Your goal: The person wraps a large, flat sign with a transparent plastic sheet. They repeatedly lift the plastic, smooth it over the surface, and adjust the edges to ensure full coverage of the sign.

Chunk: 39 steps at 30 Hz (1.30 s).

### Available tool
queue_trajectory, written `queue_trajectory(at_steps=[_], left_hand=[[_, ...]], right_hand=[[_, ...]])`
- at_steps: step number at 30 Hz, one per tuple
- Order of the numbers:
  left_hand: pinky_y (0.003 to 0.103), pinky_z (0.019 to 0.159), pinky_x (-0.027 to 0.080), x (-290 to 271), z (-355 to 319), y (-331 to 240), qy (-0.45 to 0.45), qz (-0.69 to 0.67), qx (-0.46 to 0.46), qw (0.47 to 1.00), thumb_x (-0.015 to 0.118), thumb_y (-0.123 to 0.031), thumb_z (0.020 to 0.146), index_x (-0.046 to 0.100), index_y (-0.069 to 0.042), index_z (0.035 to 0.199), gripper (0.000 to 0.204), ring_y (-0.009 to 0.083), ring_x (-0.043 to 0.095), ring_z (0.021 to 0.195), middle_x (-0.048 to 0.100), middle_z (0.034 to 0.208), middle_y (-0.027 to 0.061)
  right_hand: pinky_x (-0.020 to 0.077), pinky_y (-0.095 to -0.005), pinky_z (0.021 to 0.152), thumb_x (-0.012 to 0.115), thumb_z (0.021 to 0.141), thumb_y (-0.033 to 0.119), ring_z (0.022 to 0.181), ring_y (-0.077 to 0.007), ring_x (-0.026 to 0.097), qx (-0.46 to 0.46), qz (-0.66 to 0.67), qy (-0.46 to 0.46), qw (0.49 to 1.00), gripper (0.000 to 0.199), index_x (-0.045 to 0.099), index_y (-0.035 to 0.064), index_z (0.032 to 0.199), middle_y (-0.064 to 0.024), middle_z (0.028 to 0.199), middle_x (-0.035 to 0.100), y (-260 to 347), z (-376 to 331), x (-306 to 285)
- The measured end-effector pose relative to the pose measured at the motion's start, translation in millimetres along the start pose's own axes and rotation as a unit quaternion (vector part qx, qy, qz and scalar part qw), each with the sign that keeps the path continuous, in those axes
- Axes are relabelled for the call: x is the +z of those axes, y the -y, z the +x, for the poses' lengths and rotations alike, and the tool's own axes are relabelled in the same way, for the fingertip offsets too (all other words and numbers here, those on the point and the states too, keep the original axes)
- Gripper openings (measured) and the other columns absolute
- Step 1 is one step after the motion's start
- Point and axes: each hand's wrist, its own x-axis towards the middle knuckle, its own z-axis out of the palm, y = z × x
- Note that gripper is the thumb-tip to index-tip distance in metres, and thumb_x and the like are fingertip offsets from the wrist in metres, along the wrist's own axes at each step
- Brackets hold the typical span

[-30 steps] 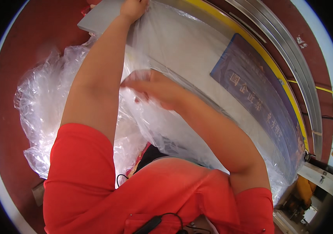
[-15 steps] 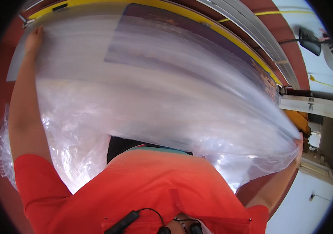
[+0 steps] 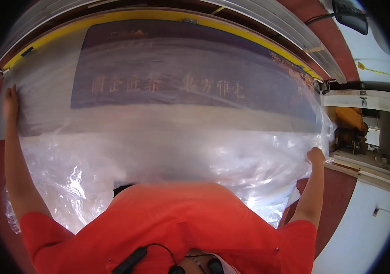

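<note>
A large clear plastic sheet lies stretched over a wide work surface and hangs in bright wrinkled folds in front of my body. Through it shows a dark purple mat with printed characters. At the far left, my left hand is closed at the sheet's edge, over the pale grey surface. My right hand is a fist gripping the sheet's right side, where the plastic bunches up. Both arms are spread wide.
A yellow strip runs along the far edge of the surface, with metal rails behind it. To the right are a white ledge, an orange item and a dark device with a cable. The floor is red and white.
My right hand has come inward and slightly up with the sheet, which now lies flatter over the mat. My left hand appears lower and farther left as the view shifts.
</note>
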Motion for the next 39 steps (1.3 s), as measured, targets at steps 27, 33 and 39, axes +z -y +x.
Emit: queue_trajectory(at_steps=[27,33,39], left_hand=[[0.033,0.095,0.021,-169,-101,62,0.090,-0.535,-0.130,0.830,0.035,-0.032,0.086,0.041,0.000,0.114,0.043,0.0202,0.035,0.109,0.043,0.113,0.0089],[0.029,0.086,0.032,-152,-81,49,-0.012,-0.368,-0.071,0.927,0.040,-0.020,0.084,0.044,0.003,0.108,0.033,0.0200,0.043,0.097,0.049,0.103,0.0096],[0.025,0.066,0.039,-26,28,20,-0.025,-0.305,-0.169,0.937,0.044,-0.030,0.083,0.055,-0.002,0.091,0.031,0.0114,0.050,0.073,0.055,0.080,0.0043]], right_hand=[[0.0373,-0.0360,0.071,0.059,0.071,0.020,0.078,-0.0246,0.049,-0.320,0.480,-0.378,0.724,0.012,0.059,0.0083,0.075,-0.0049,0.075,0.054,233,-67,-130],[0.0379,-0.0282,0.053,0.055,0.076,0.018,0.058,-0.0147,0.047,-0.413,0.700,-0.198,0.548,0.013,0.054,0.0052,0.075,-0.0053,0.059,0.048,212,-89,-155],[0.0409,-0.0309,0.055,0.050,0.077,0.022,0.055,-0.0207,0.052,-0.290,0.618,-0.265,0.681,0.023,0.052,-0.0009,0.074,-0.0112,0.060,0.053,211,-21,-133]])
